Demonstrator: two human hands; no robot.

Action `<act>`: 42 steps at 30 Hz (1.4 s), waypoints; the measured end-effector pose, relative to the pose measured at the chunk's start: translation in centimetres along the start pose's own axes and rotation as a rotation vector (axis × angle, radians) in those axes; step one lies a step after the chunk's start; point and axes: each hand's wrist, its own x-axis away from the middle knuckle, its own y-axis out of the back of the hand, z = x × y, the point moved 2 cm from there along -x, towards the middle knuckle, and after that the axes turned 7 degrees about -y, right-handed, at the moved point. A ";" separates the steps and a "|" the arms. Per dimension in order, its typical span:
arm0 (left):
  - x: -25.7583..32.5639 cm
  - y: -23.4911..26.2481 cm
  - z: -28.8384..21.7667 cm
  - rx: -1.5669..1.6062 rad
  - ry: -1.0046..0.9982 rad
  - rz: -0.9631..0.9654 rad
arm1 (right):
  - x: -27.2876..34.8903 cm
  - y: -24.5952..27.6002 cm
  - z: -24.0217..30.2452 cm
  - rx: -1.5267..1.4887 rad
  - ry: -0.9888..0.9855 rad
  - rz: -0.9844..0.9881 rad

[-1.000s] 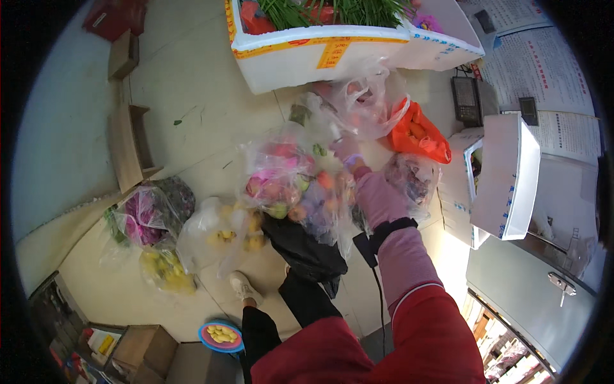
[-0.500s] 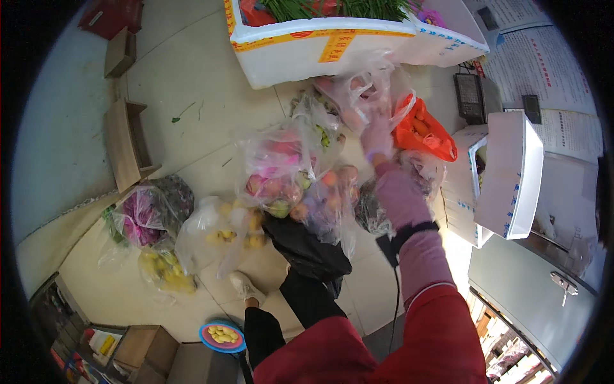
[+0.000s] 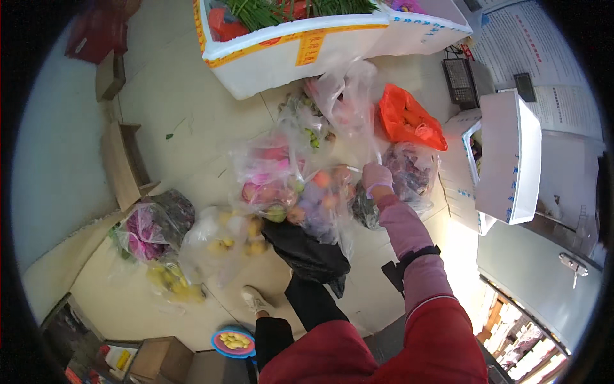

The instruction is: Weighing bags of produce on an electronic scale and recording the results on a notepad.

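My right hand (image 3: 377,175), in a pink glove, is closed on the drawn-out edge of a clear plastic bag (image 3: 348,105). The bag is stretched from the hand back toward the white foam box, with reddish contents inside that I cannot make out. Beside it lies a red plastic bag (image 3: 409,121) of orange-red vegetables. Just right of the hand sits a clear bag of dark purple leafy produce (image 3: 412,169). Left of the hand is a clear bag of round reddish fruit (image 3: 323,198). No part of my left hand shows.
A large white foam box (image 3: 300,54) with green stalks stands at the far side. Bagged pink fruit (image 3: 268,176), a black bag (image 3: 307,253), bagged yellow fruit (image 3: 220,240) and purple greens (image 3: 153,230) cover the floor. At right stands another foam box (image 3: 508,157); a blue-rimmed basin (image 3: 233,342) is near my foot.
My right hand has come back toward me, drawing the clear bag's edge out with it. The whole view has also shifted slightly.
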 end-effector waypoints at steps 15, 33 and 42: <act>1.4 0.5 -5.9 -0.029 -0.151 -0.024 | 17.5 -3.3 -0.6 -0.320 0.179 0.021; -1.7 2.4 -4.6 -0.062 -0.236 0.026 | -2.9 3.3 -1.3 -0.832 -0.387 -0.125; -1.6 1.2 -6.4 -0.035 -0.289 0.104 | 8.8 -5.2 -7.1 -2.092 -0.513 -0.076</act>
